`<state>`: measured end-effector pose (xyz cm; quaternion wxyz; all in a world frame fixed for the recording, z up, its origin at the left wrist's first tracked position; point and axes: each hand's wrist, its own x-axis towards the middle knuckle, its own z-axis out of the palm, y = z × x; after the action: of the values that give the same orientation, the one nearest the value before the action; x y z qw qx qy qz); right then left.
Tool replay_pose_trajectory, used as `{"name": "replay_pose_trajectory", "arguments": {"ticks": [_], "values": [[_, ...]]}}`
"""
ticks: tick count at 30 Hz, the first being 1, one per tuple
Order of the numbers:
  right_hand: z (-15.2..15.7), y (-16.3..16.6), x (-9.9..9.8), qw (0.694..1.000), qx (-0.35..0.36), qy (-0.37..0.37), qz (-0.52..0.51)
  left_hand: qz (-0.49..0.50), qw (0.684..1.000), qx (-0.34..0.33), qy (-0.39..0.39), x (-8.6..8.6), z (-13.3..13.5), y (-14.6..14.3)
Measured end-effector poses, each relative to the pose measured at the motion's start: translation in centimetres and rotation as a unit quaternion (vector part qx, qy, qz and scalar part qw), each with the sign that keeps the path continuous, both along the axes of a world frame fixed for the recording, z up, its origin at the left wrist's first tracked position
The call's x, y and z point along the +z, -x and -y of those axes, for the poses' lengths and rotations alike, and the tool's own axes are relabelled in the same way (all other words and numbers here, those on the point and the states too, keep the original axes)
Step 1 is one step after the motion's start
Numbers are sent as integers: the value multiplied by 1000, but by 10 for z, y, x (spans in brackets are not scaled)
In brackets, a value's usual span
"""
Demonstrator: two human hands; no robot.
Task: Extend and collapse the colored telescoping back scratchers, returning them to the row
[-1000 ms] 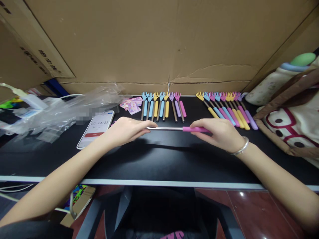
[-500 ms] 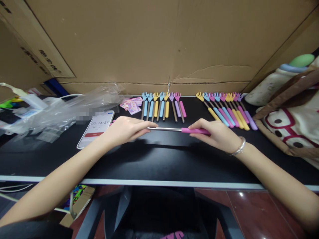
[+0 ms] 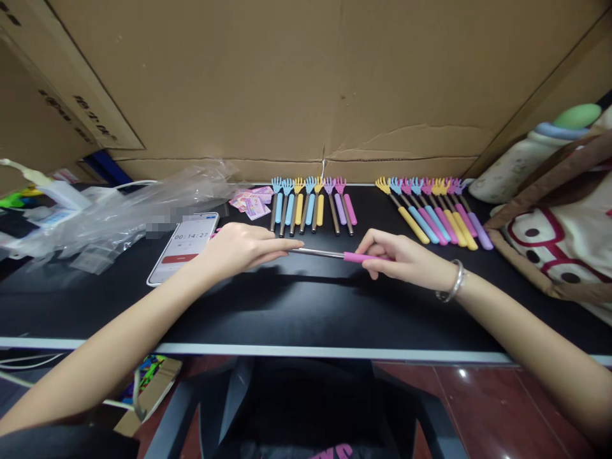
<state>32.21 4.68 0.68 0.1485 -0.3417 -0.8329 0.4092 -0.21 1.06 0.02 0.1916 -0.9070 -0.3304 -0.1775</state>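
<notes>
Between my two hands a back scratcher with a metal rod and a pink handle is held nearly level above the black table. My left hand is closed on the rod; a bit of the pink head peeks out behind it. Around the handle, the fingers of my right hand are closed. Behind lie several back scratchers with loose coloured sleeves beside their rods. Farther right, a row of back scratchers has sleeves on the rods.
A phone showing a timer lies beside my left hand, near clear plastic bags. Small printed cards lie at the back. On the right stand a bottle and a cloth bag. Cardboard walls the rear edge.
My right hand has shifted slightly and its grip on the pink handle has changed, with the fingers more curled beneath. The handle end has dipped a little. My left hand stays almost still.
</notes>
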Motion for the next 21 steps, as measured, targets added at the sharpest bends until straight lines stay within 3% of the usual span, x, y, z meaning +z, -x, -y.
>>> {"name": "replay_pose_trajectory", "arguments": {"ticks": [5,11,14,21], "values": [[-4,-2,-2,990,-4,137,13,-6,1000,-8,-30,-1,1,-2],[-6,-3,-3,986,31,161,-1,-11,999,-7,-41,-1,1,-2],[-3,-1,0,993,11,115,21,-5,1000,-4,-22,-1,1,-2],[-4,-5,5,990,-69,-112,54,41,997,51,28,-4,0,-3]]}}
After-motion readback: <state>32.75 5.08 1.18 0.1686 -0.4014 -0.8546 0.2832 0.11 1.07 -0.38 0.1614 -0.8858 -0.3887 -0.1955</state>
